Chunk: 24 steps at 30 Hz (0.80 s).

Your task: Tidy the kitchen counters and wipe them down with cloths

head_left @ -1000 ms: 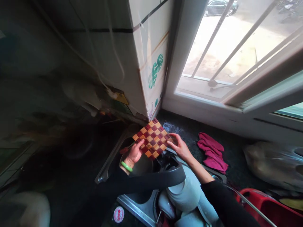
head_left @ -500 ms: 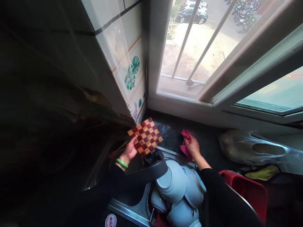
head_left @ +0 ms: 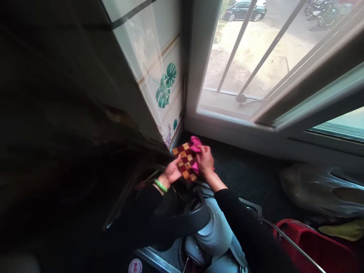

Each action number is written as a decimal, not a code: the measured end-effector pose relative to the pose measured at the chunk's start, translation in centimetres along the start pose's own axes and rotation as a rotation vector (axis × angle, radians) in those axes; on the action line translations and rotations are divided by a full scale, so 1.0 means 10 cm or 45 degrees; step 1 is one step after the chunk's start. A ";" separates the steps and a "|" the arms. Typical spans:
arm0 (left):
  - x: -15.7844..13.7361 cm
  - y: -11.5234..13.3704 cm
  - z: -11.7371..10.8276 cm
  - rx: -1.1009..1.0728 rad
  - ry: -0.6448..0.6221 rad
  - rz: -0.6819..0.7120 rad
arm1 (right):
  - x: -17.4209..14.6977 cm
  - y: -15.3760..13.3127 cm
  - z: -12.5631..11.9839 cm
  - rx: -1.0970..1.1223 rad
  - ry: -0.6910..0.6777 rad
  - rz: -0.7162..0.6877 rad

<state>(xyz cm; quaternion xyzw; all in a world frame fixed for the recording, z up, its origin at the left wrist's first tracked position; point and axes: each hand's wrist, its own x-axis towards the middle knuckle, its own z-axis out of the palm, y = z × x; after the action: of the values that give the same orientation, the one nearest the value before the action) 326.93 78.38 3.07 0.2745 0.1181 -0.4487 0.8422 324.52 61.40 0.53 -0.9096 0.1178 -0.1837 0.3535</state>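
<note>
My left hand (head_left: 172,171), with a green bangle (head_left: 160,185) at the wrist, grips a checkered wooden mat (head_left: 184,161) by its left edge, thumb on top. The mat has dark red and light wood squares and is held tilted above the back of the sink. In my right hand (head_left: 206,161) is a bunched pink cloth (head_left: 196,144), which lies against the mat's right side. That hand is closed and slightly blurred, and it covers part of the mat.
Below my hands are a black faucet (head_left: 182,222) and stacked pale bowls (head_left: 217,227) in the sink. A dark countertop (head_left: 241,167) runs under the barred window. At right are a plastic bag (head_left: 309,187) and a red basket (head_left: 315,242). A tiled wall (head_left: 162,68) stands at left.
My right hand has moved left with the pink cloth, from the countertop onto the mat. The mat is still in my left hand. The view has shifted a little.
</note>
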 end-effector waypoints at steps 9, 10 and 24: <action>0.02 -0.09 0.11 -0.136 0.115 0.097 | -0.12 -0.44 -0.15 -0.038 -0.253 -0.316; 0.03 -0.08 0.13 -0.135 0.111 0.088 | -0.10 -0.45 -0.17 -0.060 -0.208 -0.274; -0.75 0.37 -0.20 0.220 0.067 0.165 | -0.10 0.79 -0.90 -0.240 -0.151 -0.164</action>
<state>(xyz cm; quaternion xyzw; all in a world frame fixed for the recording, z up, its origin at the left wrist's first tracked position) 325.83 86.35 6.10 0.3649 0.0832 -0.3942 0.8394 319.21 50.67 1.00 -0.9538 0.0549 -0.1399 0.2601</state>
